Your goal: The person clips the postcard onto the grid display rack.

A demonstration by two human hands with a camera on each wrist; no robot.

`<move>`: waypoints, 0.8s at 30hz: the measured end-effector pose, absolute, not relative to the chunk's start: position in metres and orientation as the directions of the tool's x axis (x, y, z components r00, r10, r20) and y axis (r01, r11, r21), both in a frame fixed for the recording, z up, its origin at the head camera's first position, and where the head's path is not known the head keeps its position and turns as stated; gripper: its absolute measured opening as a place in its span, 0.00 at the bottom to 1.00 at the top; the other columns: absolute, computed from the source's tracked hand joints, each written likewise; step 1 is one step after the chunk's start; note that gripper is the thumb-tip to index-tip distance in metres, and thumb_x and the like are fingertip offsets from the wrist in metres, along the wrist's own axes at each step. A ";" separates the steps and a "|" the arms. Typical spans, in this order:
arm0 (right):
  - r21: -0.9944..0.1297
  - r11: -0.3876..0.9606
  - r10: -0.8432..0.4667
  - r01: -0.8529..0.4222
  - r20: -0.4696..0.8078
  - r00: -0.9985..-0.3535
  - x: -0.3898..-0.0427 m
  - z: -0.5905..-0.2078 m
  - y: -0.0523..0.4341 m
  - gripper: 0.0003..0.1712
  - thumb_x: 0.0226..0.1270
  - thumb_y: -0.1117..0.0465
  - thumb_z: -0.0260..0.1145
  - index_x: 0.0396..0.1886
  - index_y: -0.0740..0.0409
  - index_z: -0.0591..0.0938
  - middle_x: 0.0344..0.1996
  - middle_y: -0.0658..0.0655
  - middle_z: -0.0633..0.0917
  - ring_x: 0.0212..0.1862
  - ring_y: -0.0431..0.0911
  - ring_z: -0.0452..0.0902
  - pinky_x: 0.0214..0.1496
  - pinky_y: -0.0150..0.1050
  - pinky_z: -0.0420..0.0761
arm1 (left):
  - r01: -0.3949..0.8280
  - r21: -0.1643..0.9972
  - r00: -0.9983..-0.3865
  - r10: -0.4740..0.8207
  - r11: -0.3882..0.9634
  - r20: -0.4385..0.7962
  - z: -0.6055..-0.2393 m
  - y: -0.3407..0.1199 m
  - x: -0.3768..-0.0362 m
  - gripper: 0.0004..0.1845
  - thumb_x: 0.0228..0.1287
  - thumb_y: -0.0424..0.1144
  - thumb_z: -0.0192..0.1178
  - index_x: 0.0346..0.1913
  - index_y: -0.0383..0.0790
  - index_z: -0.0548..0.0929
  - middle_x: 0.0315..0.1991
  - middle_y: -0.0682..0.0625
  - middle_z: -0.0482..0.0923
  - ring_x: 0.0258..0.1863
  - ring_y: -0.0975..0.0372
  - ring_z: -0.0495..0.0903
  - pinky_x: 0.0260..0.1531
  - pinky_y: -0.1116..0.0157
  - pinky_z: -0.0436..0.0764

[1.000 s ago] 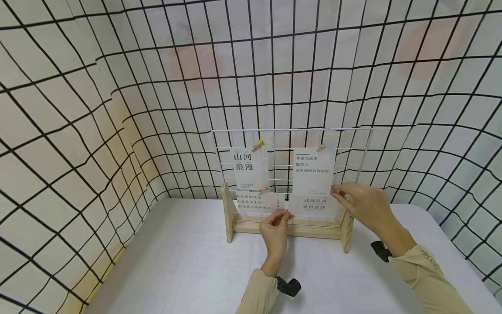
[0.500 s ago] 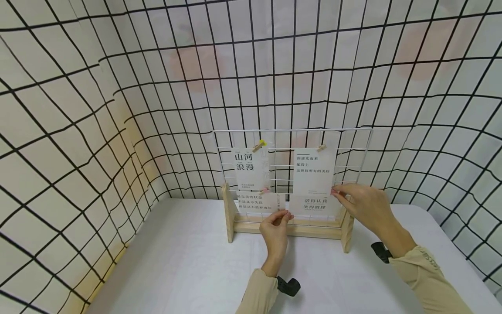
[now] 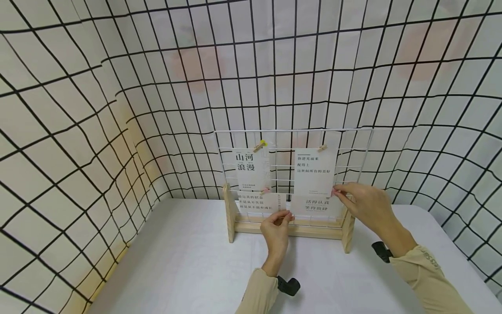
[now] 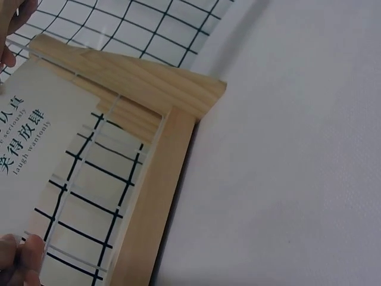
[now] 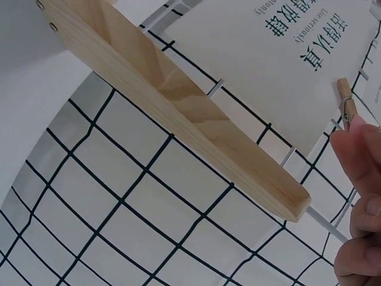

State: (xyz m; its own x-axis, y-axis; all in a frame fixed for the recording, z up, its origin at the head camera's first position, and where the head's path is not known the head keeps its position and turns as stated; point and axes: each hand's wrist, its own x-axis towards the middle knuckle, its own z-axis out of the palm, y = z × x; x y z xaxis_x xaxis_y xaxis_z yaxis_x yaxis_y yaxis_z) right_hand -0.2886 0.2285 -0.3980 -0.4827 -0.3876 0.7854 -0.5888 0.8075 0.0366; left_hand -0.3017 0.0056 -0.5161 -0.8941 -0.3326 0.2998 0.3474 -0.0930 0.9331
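On smooth white table (image 3: 176,261), right hand (image 3: 366,206) pinches tiny wooden clip (image 5: 347,108).

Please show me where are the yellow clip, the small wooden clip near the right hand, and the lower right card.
yellow clip (image 3: 259,145), head view, middle of the clip.
small wooden clip (image 5: 347,108), right wrist view, its wooden body.
lower right card (image 3: 317,205), head view, the printed middle.

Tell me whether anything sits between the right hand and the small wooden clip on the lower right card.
Nothing visible does. The right hand has its fingertips right at the clip on the lower right card, though actual contact is hard to confirm.
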 end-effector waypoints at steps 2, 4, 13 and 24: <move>0.030 0.811 -0.381 -0.584 0.784 -0.490 -0.289 -0.398 0.229 0.12 0.50 0.64 0.81 0.37 0.59 0.92 0.30 0.57 0.93 0.18 0.42 0.80 0.13 0.28 0.61 | 0.345 0.934 -0.896 -0.329 -0.088 0.299 -0.515 0.006 -0.301 0.03 0.59 0.21 0.70 0.35 0.27 0.90 0.32 0.35 0.90 0.30 0.40 0.90 0.22 0.81 0.75; 0.016 0.816 -0.372 -0.577 0.780 -0.504 -0.289 -0.399 0.229 0.14 0.46 0.66 0.82 0.36 0.58 0.92 0.29 0.56 0.93 0.16 0.38 0.74 0.13 0.27 0.60 | 0.343 0.936 -0.897 -0.323 -0.080 0.302 -0.515 0.006 -0.301 0.03 0.59 0.21 0.70 0.35 0.28 0.90 0.32 0.35 0.90 0.30 0.41 0.90 0.22 0.80 0.76; -0.135 0.824 -0.287 -0.550 0.737 -0.611 -0.286 -0.402 0.231 0.09 0.52 0.63 0.82 0.34 0.55 0.91 0.27 0.50 0.88 0.18 0.29 0.63 0.14 0.25 0.59 | 0.355 0.930 -0.907 -0.278 -0.098 0.317 -0.521 0.004 -0.304 0.03 0.58 0.19 0.69 0.34 0.26 0.89 0.31 0.35 0.89 0.29 0.41 0.90 0.34 0.50 0.89; -0.273 0.807 -0.248 -0.524 0.648 -0.720 -0.281 -0.397 0.232 0.06 0.58 0.62 0.79 0.36 0.54 0.91 0.13 0.42 0.72 0.18 0.29 0.56 0.17 0.30 0.59 | 0.376 0.917 -0.912 -0.233 -0.137 0.339 -0.524 0.002 -0.306 0.02 0.58 0.19 0.70 0.33 0.25 0.89 0.32 0.34 0.88 0.30 0.39 0.90 0.36 0.54 0.89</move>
State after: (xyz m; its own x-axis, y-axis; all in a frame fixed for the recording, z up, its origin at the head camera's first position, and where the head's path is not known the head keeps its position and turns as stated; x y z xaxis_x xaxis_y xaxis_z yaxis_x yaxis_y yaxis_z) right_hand -0.2806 0.2318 -0.3968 -0.7199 -0.2483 0.6481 -0.5241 0.8067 -0.2731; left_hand -0.3064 0.0021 -0.5240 -0.9115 -0.2331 0.3388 0.3756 -0.1367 0.9166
